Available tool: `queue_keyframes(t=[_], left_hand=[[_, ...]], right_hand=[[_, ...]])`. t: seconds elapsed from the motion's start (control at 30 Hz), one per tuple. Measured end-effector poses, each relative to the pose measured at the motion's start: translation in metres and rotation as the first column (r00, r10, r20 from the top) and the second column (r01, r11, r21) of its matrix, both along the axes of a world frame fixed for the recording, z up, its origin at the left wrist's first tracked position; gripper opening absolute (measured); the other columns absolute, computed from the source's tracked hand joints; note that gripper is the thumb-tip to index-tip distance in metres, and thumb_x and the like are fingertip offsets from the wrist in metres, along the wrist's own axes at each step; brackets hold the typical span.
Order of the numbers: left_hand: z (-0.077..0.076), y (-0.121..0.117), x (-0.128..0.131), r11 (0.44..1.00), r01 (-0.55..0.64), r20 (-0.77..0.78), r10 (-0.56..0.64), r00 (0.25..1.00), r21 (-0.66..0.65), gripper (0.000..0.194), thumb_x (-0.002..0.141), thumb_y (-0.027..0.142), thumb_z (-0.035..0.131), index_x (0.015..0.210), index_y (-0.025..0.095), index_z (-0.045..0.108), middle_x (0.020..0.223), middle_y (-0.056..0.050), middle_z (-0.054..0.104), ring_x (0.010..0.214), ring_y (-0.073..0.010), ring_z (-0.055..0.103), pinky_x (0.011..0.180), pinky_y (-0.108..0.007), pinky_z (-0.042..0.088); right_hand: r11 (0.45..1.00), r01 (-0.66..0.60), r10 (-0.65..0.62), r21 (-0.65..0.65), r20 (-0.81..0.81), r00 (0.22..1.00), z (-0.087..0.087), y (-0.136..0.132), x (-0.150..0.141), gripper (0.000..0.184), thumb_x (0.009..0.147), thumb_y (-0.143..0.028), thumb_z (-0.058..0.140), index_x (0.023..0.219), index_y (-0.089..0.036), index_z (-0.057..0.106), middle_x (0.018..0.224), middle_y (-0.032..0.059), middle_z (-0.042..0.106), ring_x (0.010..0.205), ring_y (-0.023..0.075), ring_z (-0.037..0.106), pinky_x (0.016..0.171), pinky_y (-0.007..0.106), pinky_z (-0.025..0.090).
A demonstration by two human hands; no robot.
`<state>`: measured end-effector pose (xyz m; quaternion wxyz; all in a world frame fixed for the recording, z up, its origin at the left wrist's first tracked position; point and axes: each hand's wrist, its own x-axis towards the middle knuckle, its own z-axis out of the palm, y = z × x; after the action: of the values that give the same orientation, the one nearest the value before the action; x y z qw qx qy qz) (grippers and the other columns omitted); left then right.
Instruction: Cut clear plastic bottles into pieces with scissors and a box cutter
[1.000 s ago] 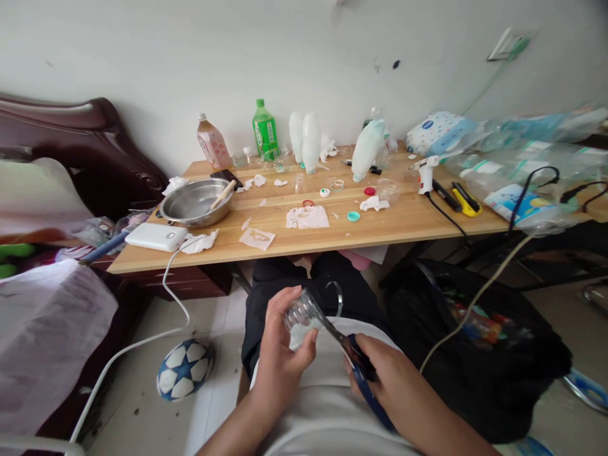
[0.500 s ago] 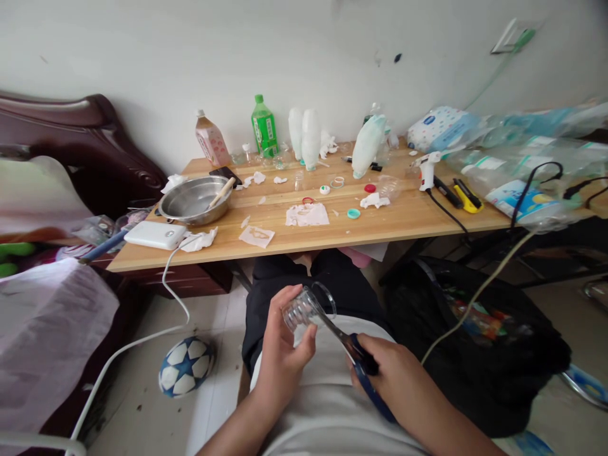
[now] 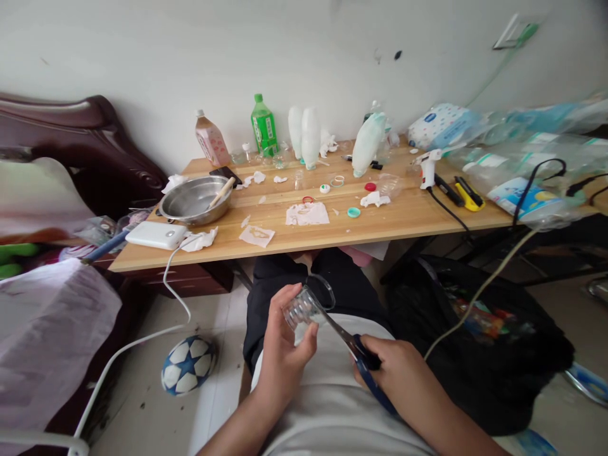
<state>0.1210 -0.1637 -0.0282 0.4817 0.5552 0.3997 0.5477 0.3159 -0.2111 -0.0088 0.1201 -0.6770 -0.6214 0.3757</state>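
Observation:
My left hand [image 3: 284, 345] is closed around a clear ribbed piece of plastic bottle [image 3: 300, 309] held over my lap. My right hand [image 3: 396, 373] grips blue-handled scissors [image 3: 354, 354], whose blades reach up to the edge of the clear piece. A thin clear strip [image 3: 325, 288] curls off the piece in a loop just above the blades. Both hands are below the front edge of the wooden table [image 3: 399, 221].
On the table stand a metal bowl [image 3: 196, 201], a white power bank [image 3: 156, 235], a green bottle [image 3: 264, 127], white bottle parts [image 3: 304, 137], caps, paper scraps and a glue gun [image 3: 428, 168]. A black bag [image 3: 475, 329] sits at my right, a ball [image 3: 188, 365] on the floor.
The clear strip cut from the bottle piece has curled round into a fuller loop. Both hands have shifted slightly up, the scissors still at the piece.

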Motion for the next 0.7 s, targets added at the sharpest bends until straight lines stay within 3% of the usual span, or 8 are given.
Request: queue_keyframes(t=[0.13,0.33,0.5,0.7], left_hand=[[0.001,0.0,0.002,0.998,-0.001,0.066,0.006,0.998,-0.067,0.047,0.085,0.033,0.075,0.128,0.029,0.057,0.132,-0.008,0.058,0.119,-0.0233,0.061,0.103,-0.037,0.05],[0.005,-0.001,0.005,0.98,0.06,0.126,-0.037,0.991,-0.19,0.046,0.087,0.035,0.073,0.127,0.027,0.053,0.133,-0.011,0.062,0.117,-0.024,0.063,0.099,-0.039,0.053],[0.007,-0.002,0.007,0.985,0.068,0.17,-0.041,0.985,-0.159,0.045,0.086,0.031,0.074,0.127,0.03,0.055,0.135,-0.009,0.057,0.105,-0.0205,0.066,0.079,-0.032,0.061],[0.009,-0.003,0.009,0.985,0.103,0.214,-0.072,0.974,-0.137,0.044,0.086,0.028,0.074,0.126,0.033,0.057,0.134,-0.006,0.055,0.103,-0.0186,0.067,0.079,-0.03,0.061]], right_hand=[[1.0,-0.012,0.013,-0.014,0.037,0.999,0.0,0.0,0.002,0.008,0.073,-0.024,0.056,0.073,-0.024,0.065,0.072,0.003,0.072,0.071,0.0224,0.069,0.064,0.027,0.046],[0.992,-0.122,0.12,0.03,0.057,0.991,0.002,-0.004,0.004,0.013,0.09,-0.03,0.049,0.085,-0.023,0.059,0.086,0.008,0.073,0.082,0.0251,0.07,0.072,0.032,0.05],[0.985,-0.165,0.167,0.056,-0.041,0.985,-0.001,-0.007,0.008,0.013,0.092,-0.028,0.047,0.098,-0.021,0.057,0.099,0.0113,0.069,0.092,0.0258,0.067,0.082,0.035,0.05],[0.982,-0.174,0.181,0.074,-0.105,0.978,-0.001,-0.006,0.013,0.01,0.093,-0.028,0.049,0.096,-0.022,0.056,0.095,0.0068,0.068,0.088,0.0223,0.065,0.08,0.033,0.049]])
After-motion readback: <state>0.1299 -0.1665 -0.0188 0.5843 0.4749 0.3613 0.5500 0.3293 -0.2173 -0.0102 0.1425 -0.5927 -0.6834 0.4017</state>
